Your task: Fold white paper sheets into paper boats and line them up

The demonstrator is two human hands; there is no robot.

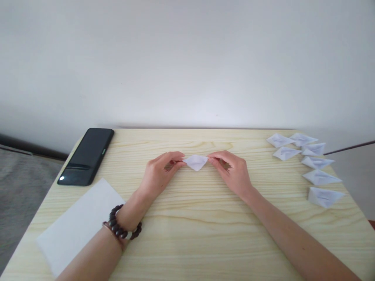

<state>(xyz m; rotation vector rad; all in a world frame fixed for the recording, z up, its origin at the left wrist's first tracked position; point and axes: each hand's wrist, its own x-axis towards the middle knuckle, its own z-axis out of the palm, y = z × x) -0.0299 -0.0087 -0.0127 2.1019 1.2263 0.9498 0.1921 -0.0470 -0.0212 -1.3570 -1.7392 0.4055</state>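
A small folded white paper piece point(196, 162), shaped like a flat diamond with its lower corner pointing toward me, is held near the middle of the table. My left hand point(164, 168) pinches its left tip between thumb and fingers. The opposite tip is gripped by my right hand point(231, 169) in the same kind of pinch. Dark beaded bracelets point(118, 226) circle my left wrist. Several finished-looking folded paper boats point(322, 176) stand grouped on the right side of the table.
The wooden table point(193, 242) backs onto a white wall point(187, 66). A black smartphone point(88, 156) lies at the far left. Nearer me, white paper sheets point(79, 222) rest partly beneath my left forearm. Grey fabric point(17, 191) shows beyond the left edge.
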